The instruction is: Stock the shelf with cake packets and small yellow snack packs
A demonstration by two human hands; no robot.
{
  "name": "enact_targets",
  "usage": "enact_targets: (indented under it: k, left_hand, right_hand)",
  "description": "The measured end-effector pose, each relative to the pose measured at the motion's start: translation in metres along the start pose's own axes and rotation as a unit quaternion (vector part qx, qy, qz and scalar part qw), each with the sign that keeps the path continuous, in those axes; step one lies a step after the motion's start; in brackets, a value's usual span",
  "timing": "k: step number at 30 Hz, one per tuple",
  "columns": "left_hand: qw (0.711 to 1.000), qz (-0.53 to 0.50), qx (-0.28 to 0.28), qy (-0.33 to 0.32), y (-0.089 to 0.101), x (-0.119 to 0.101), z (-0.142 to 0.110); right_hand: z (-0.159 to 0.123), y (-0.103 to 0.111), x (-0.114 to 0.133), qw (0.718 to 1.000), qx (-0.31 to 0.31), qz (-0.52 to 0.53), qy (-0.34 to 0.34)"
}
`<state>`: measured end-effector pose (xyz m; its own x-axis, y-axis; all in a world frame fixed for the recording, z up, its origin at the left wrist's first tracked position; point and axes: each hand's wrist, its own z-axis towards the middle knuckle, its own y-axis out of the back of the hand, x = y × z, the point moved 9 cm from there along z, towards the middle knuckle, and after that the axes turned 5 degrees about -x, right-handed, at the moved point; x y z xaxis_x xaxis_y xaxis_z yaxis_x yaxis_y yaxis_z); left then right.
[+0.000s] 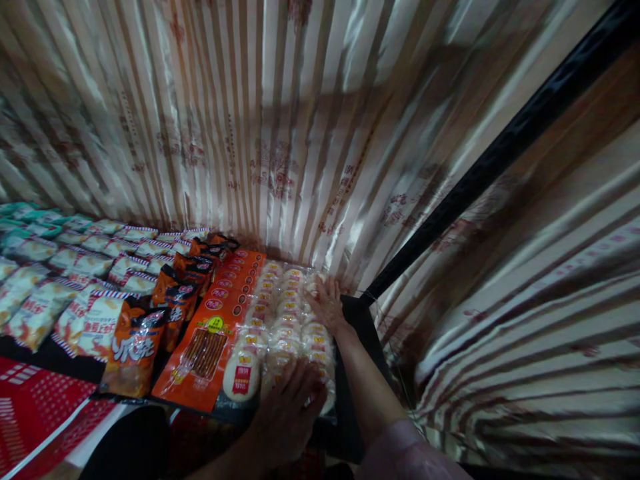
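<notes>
Rows of clear-wrapped round white cakes [289,310] with yellow and red labels lie on the right end of a dark table. My right hand [327,305] rests at the far right of these rows, fingers spread against the packets. Nearer to me, my left hand [290,407] lies over the front packets with its fingers stretched out and partly in shadow. Both hands look open, and the packets beneath them are partly hidden. To the left of my left hand, one wrapped cake [241,375] with a red label shows fully. Flat orange snack packs [205,350], with brown sticks printed or showing through, lie alongside.
Orange and black snack bags [134,350] stand further left, followed by rows of white bags [83,260]. Striped curtain-like sheeting [280,120] hangs behind. A black pole [480,167] slants up from the table corner [356,313]. A red patterned basket [40,413] sits at lower left.
</notes>
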<state>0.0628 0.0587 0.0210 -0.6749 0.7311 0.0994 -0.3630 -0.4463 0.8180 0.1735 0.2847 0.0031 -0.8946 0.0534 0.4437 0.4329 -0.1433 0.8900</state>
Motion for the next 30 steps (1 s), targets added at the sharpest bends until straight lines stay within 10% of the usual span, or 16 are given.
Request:
enact_targets:
  k: [30]
  left_hand:
    - [1.0,-0.002,0.03,-0.003,-0.007,-0.002,-0.004]
  right_hand:
    - [0.005,-0.012,0.005,0.996,0.077,0.035,-0.005]
